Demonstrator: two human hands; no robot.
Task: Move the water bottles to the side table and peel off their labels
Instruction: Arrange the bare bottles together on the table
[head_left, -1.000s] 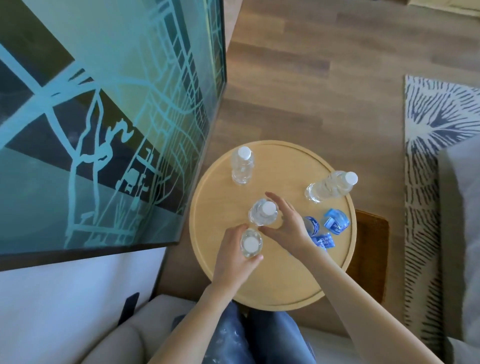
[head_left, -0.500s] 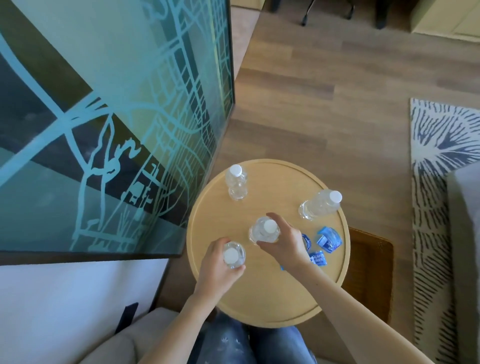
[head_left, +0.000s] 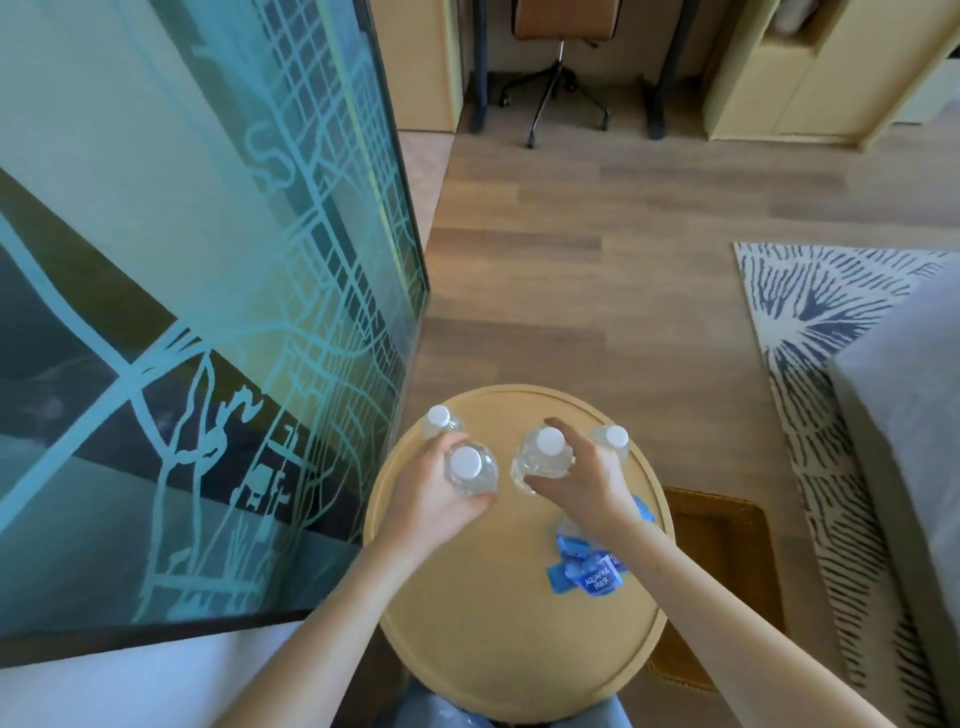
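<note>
Left hand (head_left: 431, 499) grasps left bottle (head_left: 470, 470), right hand (head_left: 587, 483) grasps right bottle (head_left: 543, 460). Both have shifted toward the side table's (head_left: 493, 623) far edge, beside far-left bottle (head_left: 439, 421) and far-right bottle (head_left: 613, 439). Peeled labels (head_left: 587, 569) lie near the right edge.

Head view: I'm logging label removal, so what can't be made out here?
Far right bottle: head view, body hidden behind the right hand.
Far left bottle: head view, lower body behind the left hand.
Left-held bottle and right-held bottle: head view, seen from above and gripped, sides unreadable.
Blue labels: head view, partly under the right forearm, count unclear.
</note>
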